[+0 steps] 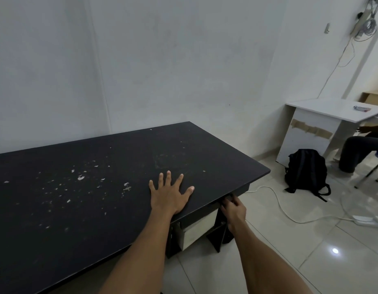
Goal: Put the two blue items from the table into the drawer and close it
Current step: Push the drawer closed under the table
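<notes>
A long black table (77, 177) with chipped paint fills the left and middle of the view. My left hand (169, 194) lies flat on its top near the right front edge, fingers spread and holding nothing. My right hand (233, 210) is below the table's front edge, fingers curled against the dark drawer front (207, 206) that sits flush under the tabletop. No blue items show on the table. The inside of the drawer is hidden.
A black backpack (305, 172) stands on the tiled floor to the right, with a white cable (290, 217) beside it. A white desk (324, 115) stands at the far right, and a seated person's leg (358, 151) is next to it.
</notes>
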`<state>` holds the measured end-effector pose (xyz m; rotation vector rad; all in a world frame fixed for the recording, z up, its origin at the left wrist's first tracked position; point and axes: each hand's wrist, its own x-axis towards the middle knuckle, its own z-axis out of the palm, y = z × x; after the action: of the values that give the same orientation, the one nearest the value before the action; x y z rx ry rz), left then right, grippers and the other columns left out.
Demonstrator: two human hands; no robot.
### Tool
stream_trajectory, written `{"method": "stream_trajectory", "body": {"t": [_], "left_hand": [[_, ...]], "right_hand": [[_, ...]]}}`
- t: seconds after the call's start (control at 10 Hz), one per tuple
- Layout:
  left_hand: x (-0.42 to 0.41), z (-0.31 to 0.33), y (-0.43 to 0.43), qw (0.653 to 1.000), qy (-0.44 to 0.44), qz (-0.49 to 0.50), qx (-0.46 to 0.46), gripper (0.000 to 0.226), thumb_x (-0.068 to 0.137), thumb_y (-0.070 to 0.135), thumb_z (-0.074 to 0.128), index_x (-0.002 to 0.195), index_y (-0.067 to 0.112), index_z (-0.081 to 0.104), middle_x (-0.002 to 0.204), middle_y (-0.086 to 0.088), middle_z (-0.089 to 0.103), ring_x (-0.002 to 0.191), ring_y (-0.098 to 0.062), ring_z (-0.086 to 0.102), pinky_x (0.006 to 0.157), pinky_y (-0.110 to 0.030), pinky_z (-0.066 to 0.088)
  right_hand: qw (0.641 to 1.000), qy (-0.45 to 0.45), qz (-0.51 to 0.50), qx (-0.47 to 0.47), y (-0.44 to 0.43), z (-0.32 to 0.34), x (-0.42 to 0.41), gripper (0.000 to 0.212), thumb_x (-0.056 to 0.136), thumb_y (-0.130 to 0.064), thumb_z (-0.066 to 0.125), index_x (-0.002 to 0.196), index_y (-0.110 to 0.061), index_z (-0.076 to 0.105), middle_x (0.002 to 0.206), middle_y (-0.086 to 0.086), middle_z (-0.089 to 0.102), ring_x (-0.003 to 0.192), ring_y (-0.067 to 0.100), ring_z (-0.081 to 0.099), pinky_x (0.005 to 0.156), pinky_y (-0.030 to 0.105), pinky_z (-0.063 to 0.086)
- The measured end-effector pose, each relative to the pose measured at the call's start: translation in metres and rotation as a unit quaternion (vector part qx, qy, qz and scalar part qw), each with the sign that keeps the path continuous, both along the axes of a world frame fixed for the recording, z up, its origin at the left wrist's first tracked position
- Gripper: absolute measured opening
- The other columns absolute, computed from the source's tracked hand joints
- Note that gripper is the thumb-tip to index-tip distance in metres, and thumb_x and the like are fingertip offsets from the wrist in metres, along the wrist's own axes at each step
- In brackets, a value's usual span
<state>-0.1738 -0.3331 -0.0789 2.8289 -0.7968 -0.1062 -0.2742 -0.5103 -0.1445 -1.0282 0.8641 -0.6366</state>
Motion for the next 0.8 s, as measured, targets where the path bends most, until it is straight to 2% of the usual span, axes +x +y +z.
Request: {"method": "stream_trajectory", "body": {"t": [0.1,0.2,0.3,0.4,0.5,0.6,0.7,0.8], "left_hand": [[0.001,-0.001,0.000,1.000,-0.005,0.004,-0.008,0.076,0.084,0.077,0.012,0.150,0.040,0.007,0.162,-0.005,-0.003,0.148,-0.029,-0.007,0.115,-0.060,-0.003],[0.001,-0.003,0.000,1.000,-0.009,0.007,-0.013,0.076,0.084,0.077,0.012,0.150,0.040,0.008,0.162,-0.004,-0.002,0.148,-0.028,-0.007,0.115,-0.060,-0.003],[0.002,-0.003,-0.002,1.000,-0.014,0.009,-0.015,0.076,0.084,0.077,0.013,0.150,0.041,0.008,0.162,-0.005,-0.001,0.148,-0.028,-0.007,0.115,-0.060,-0.003],[0.003,-0.003,-0.003,1.000,-0.014,0.011,-0.016,0.076,0.083,0.077,0.013,0.150,0.041,0.008,0.162,-0.005,-0.001,0.148,-0.029,-0.007,0.115,-0.060,-0.003],[0.003,-0.002,-0.002,1.000,-0.014,0.010,-0.013,0.076,0.084,0.077,0.014,0.150,0.040,0.008,0.162,-0.005,0.000,0.148,-0.029,-0.006,0.115,-0.060,-0.002],[0.003,-0.002,-0.002,1.000,-0.014,0.010,-0.010,0.076,0.084,0.077,0.014,0.150,0.040,0.008,0.162,-0.005,0.000,0.148,-0.029,-0.007,0.115,-0.060,-0.002],[0.004,-0.004,-0.001,1.000,-0.013,0.009,-0.013,0.076,0.084,0.077,0.013,0.150,0.040,0.008,0.162,-0.005,-0.001,0.148,-0.029,-0.007,0.115,-0.060,-0.002],[0.004,-0.003,-0.001,1.000,-0.011,0.005,-0.015,0.076,0.084,0.077,0.013,0.150,0.040,0.008,0.162,-0.005,-0.001,0.148,-0.029,-0.007,0.115,-0.060,-0.002]], "right_hand": [[1.000,-0.006,0.015,-0.022,0.002,-0.007,0.012,0.044,0.089,0.007,0.054,0.131,-0.005,0.054,0.128,0.018,0.062,0.109,0.033,0.064,0.095,0.036,0.052],[1.000,-0.010,0.022,-0.010,0.000,-0.010,0.020,0.050,0.090,0.014,0.047,0.137,-0.001,0.046,0.132,0.020,0.058,0.115,0.037,0.059,0.096,0.037,0.049],[0.999,0.012,0.026,-0.026,0.001,-0.007,0.027,0.043,0.091,0.015,0.043,0.131,0.002,0.048,0.128,0.023,0.059,0.111,0.037,0.059,0.093,0.037,0.049],[0.999,0.016,0.023,-0.020,0.004,-0.006,0.032,0.037,0.092,0.013,0.043,0.127,0.003,0.049,0.118,0.015,0.061,0.113,0.035,0.057,0.097,0.038,0.047],[0.999,0.010,0.025,-0.019,0.005,-0.010,0.034,0.034,0.092,0.013,0.043,0.125,0.006,0.050,0.098,0.006,0.061,0.100,0.029,0.057,0.095,0.041,0.048],[0.999,0.002,0.032,-0.014,0.009,-0.010,0.034,0.041,0.092,0.014,0.043,0.130,0.001,0.048,0.109,0.010,0.062,0.102,0.030,0.057,0.092,0.038,0.047],[0.999,0.010,0.045,-0.018,0.010,-0.007,0.033,0.043,0.092,0.014,0.042,0.133,0.000,0.047,0.126,0.017,0.058,0.104,0.031,0.057,0.092,0.040,0.048],[0.998,0.031,0.045,-0.016,0.012,-0.003,0.029,0.048,0.093,0.010,0.041,0.138,-0.009,0.043,0.134,0.016,0.055,0.109,0.033,0.056,0.092,0.042,0.049]]}}
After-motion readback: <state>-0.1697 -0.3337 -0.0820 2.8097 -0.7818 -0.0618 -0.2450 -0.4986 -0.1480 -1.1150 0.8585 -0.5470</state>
